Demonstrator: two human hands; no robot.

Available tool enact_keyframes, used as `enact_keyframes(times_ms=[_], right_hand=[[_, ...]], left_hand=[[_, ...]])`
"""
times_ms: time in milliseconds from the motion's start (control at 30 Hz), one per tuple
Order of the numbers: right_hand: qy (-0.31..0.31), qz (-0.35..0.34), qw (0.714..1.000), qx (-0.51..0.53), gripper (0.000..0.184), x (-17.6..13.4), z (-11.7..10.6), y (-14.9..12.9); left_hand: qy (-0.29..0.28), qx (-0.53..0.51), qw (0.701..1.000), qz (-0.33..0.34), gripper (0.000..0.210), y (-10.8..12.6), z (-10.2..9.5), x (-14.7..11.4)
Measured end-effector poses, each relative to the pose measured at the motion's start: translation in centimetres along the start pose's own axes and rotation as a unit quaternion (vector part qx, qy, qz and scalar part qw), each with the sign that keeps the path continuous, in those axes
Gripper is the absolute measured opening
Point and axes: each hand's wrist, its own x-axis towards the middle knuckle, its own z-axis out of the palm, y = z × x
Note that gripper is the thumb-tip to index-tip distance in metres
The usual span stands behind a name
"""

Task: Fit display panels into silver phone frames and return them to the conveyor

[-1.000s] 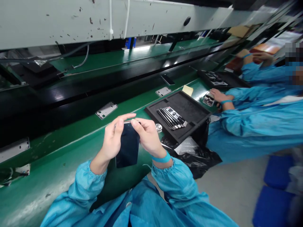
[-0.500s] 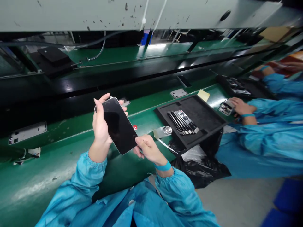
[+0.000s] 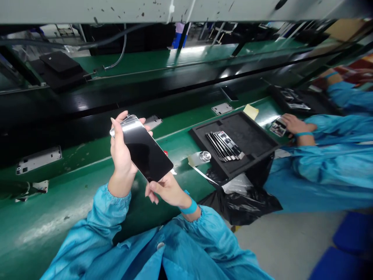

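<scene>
A smartphone (image 3: 148, 153) with a black glossy front and a thin light rim is tilted in front of me. My left hand (image 3: 121, 155) grips its upper part, thumb along the left edge and fingertips showing beyond the far side. At the lower end, my right hand (image 3: 169, 189) has its thumb at the bottom edge near the lower left corner; some of its fingers are hidden below the phone. Just behind the phone, a silver phone back cover (image 3: 153, 122) lies on the green bench (image 3: 75, 194). A small red item (image 3: 165, 153) is partly covered by the phone.
Right of me, a black foam tray (image 3: 253, 136) holds several thin phone parts (image 3: 224, 146). A tape roll (image 3: 205, 156) and a black plastic bag (image 3: 247, 204) are near it. Another silver cover (image 3: 40, 159) lies left. A co-worker's hand (image 3: 295, 126) holds a phone part at right.
My right thumb has shifted from the phone's lower right side to its bottom edge, further left. The phone's tilt has changed, and a bright reflection now shows at its top.
</scene>
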Motion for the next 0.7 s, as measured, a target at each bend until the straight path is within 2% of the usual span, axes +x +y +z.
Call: enact_keyframes(times_ms=[167,400,567,633,667,700], right_hand=[[0.014,0.019,1.000,-0.002,0.072,0.6,0.3,0.2],[0.086,-0.054,0.995,-0.021,0.088,-0.4,-2.9,-0.2],[0.049,-0.054,0.996,-0.041,0.092,-2.0,-3.7,-0.2],[0.039,-0.068,0.996,-0.043,0.090,-3.3,-5.4,-0.3],[0.053,-0.084,0.994,-0.051,0.088,-4.1,-6.8,-0.4],[0.093,-0.106,0.988,-0.068,0.086,-5.1,-8.7,-0.6]], left_hand=[[0.000,-0.013,1.000,0.001,0.060,-0.4,0.1,0.6],[-0.046,-0.016,0.999,-0.013,0.068,-0.7,0.3,1.0],[-0.066,0.006,0.996,-0.053,0.068,-1.1,0.7,0.1],[-0.077,0.013,0.995,-0.066,0.069,-2.0,1.9,0.8],[-0.081,0.013,0.995,-0.062,0.071,-2.7,3.0,1.6],[-0.082,0.013,0.995,-0.052,0.073,-3.7,4.3,2.7]])
